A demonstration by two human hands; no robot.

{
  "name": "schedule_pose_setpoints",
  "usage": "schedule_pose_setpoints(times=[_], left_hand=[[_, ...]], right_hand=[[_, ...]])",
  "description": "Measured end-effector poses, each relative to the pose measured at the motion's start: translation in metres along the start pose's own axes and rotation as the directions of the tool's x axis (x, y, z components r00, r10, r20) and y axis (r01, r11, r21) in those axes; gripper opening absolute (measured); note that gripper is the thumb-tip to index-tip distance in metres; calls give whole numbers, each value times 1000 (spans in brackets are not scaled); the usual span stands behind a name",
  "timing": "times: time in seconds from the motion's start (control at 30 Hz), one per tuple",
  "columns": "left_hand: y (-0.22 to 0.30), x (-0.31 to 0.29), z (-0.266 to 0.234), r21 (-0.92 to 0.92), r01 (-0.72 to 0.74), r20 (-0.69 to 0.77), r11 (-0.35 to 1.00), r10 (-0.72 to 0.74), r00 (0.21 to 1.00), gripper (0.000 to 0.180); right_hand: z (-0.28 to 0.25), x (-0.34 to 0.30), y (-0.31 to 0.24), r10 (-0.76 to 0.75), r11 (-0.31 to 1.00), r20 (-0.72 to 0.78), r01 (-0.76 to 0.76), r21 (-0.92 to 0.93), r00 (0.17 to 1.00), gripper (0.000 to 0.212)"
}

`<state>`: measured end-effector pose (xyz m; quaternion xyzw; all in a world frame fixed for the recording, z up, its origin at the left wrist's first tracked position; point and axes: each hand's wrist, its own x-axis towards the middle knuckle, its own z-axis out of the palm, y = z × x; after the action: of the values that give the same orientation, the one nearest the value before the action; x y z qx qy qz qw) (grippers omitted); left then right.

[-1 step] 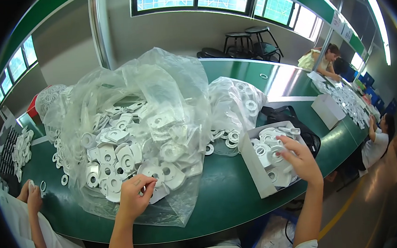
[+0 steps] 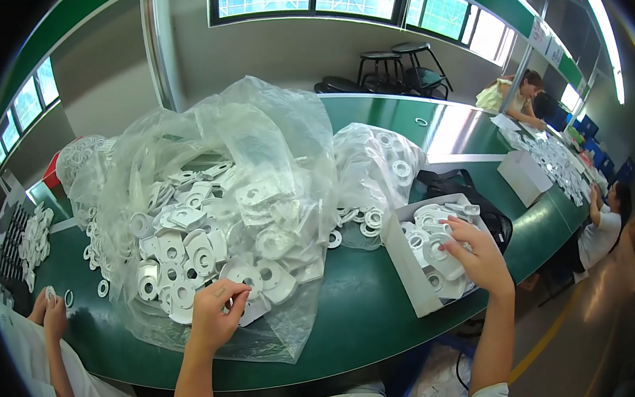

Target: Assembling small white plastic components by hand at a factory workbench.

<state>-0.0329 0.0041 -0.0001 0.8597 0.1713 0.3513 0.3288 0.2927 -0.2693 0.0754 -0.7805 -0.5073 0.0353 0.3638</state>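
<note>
My left hand (image 2: 218, 311) is closed in a pinch at the near edge of a pile of white plastic plates with round holes (image 2: 201, 260). What its fingertips hold, if anything, is hidden. The pile lies in a large clear plastic bag (image 2: 267, 120) whose mouth faces me. My right hand (image 2: 479, 257) is over a white cardboard box (image 2: 414, 284), thumb and fingers apart. A pale round-holed plate (image 2: 435, 249) lies by its fingertips, on other white plates inside the box.
A smaller clear bag of white rings (image 2: 374, 157) stands behind the box, beside a black bag (image 2: 473, 186). Loose rings (image 2: 370, 220) lie on the green table (image 2: 355, 292). At left, a co-worker's hands (image 2: 50, 313) hold a small white part. Another open box (image 2: 525, 178) is at right.
My right hand has shifted slightly left over the box, its fingers still apart, and more of the pale plate by its fingertips shows. My left hand has not moved.
</note>
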Motion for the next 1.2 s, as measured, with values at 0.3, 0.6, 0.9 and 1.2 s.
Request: schedule_pose_setpoints(times=[0.3,0.6,0.9,1.2], left_hand=[[2,2,0,-8,-19,-20,1000,19,1000,11],[2,2,-1,-4,-21,-31,1000,21,999,11],[4,0,-2,17,-13,-42,1000,13,999,10],[6,1,-2,13,21,-47,1000,-21,999,9]], right_hand=[[-8,7,-31,-18,998,-161,9,-55,987,14],[1,24,3,102,947,248,-170,273,963,19],[8,35,2,105,983,166,-128,132,981,21],[-12,50,-1,133,987,-86,-124,99,987,17]])
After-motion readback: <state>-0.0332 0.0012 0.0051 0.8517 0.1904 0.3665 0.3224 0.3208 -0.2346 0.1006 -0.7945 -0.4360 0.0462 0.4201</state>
